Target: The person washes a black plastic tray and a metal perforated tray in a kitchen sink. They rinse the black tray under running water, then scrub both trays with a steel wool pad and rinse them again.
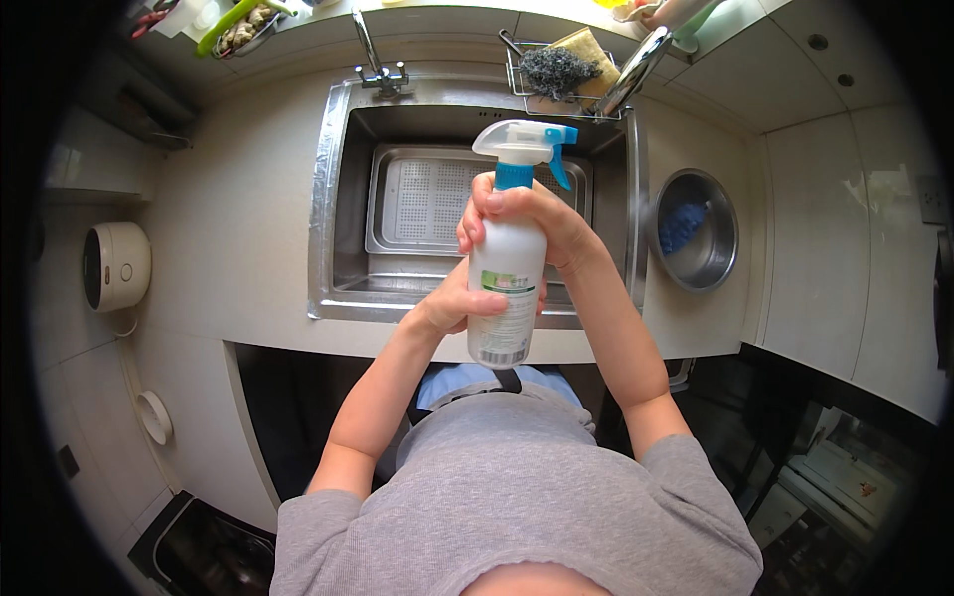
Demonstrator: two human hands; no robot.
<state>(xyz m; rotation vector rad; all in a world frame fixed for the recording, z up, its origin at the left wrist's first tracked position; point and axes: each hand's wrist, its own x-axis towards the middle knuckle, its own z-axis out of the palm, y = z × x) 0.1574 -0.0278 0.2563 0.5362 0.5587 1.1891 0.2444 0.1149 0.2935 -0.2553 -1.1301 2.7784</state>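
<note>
A white plastic spray bottle (510, 246) with a blue collar and a clear-and-blue trigger head (522, 143) is held up over the front of the sink, tilted so its label faces me. My left hand (460, 298) grips the lower body, its thumb lying across the printed label. Around the upper body, just below the collar, my right hand (533, 212) is wrapped. No finger rests on the trigger. Beneath the bottle, a perforated metal tray (428, 201) lies in the stainless steel sink (350, 223), partly hidden by the hands.
A tap (381, 71) stands behind the sink. A wire rack (540, 108) holds steel wool (557, 72) and a yellow sponge (589, 56). To the right, a metal bowl (712, 261) contains a blue cloth (682, 227). A cream appliance (123, 267) sits far left.
</note>
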